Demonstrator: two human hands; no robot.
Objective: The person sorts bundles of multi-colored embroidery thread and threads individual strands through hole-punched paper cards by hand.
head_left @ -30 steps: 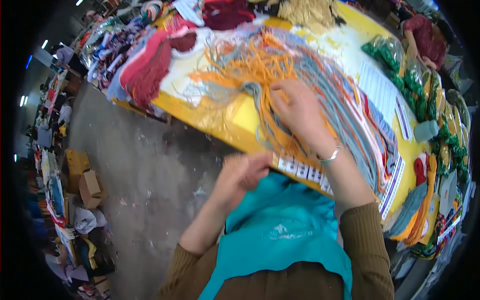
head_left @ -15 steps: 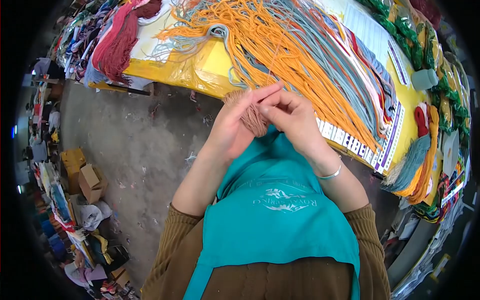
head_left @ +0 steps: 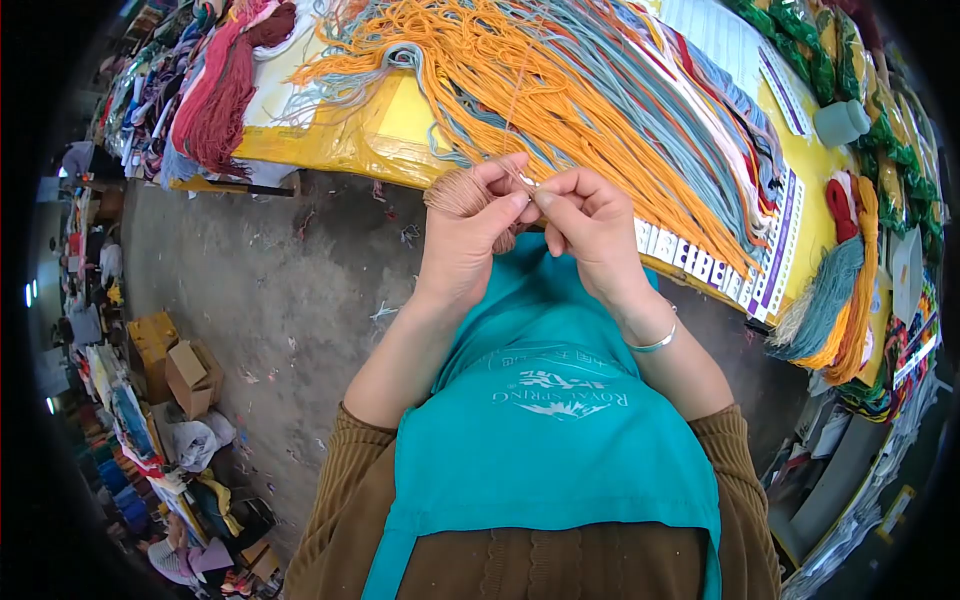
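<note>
Just below the near edge of the yellow table (head_left: pixel 415 112), in front of the person's chest, a tan yarn bundle (head_left: pixel 452 190) sits in the left hand (head_left: pixel 462 245), whose fingers are curled closed around it so that its looped top sticks out above the thumb side. The right hand (head_left: pixel 592 228) is close against it, fingertips of both hands meeting, with thumb and forefinger pinched on a thin strand (head_left: pixel 523 181) that comes off the bundle; the rest of its fingers are folded in. A silver bracelet (head_left: pixel 655 343) rings the right wrist, and both brown ribbed sleeves frame a teal apron (head_left: pixel 545 440) with white lettering. Just beyond the hands, long orange yarn (head_left: pixel 530 75) fans across the table, mixed with grey-blue yarn (head_left: pixel 650 85), the ends running down to a card strip (head_left: pixel 700 268) with a row of white squares along the table edge. At the far left of the table lies a heap of dark red yarn (head_left: pixel 225 90). On the right stand a grey-green cone (head_left: pixel 840 122) and bagged green yarn (head_left: pixel 800 30). Down on the grey floor (head_left: pixel 280 290), well to the left, a cardboard box (head_left: pixel 190 375) sits among piled cloth.
</note>
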